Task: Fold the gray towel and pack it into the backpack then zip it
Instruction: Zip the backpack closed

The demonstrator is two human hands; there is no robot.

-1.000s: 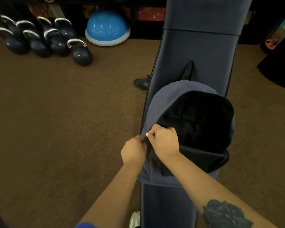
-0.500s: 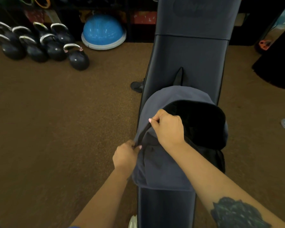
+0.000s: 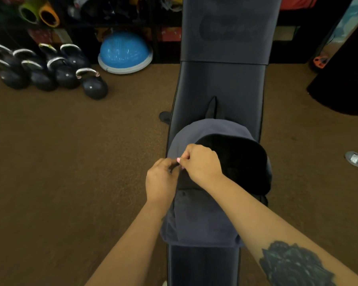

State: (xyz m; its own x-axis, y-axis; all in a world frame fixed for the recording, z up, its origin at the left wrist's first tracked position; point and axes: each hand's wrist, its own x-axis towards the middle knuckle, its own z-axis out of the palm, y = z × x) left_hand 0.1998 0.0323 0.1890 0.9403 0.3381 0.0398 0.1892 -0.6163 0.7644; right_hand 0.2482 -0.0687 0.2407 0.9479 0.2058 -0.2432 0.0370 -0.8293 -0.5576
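A slate-gray backpack lies on a dark padded bench. Its main opening gapes on the right side and shows a black inside. My right hand pinches the zipper pull at the left rim of the opening. My left hand touches it from the left and grips the backpack's edge by the zipper. The gray towel cannot be made out; the dark inside hides whatever is in the bag.
Several black kettlebells and a blue balance dome stand on the brown carpet at the back left. Shelves with rolled mats line the back wall. A dark object stands at the right, a metal disc near it.
My right hand has run the zipper pull up along the left side of the opening. My left hand has followed upward and now meets the right hand. The opening has narrowed.
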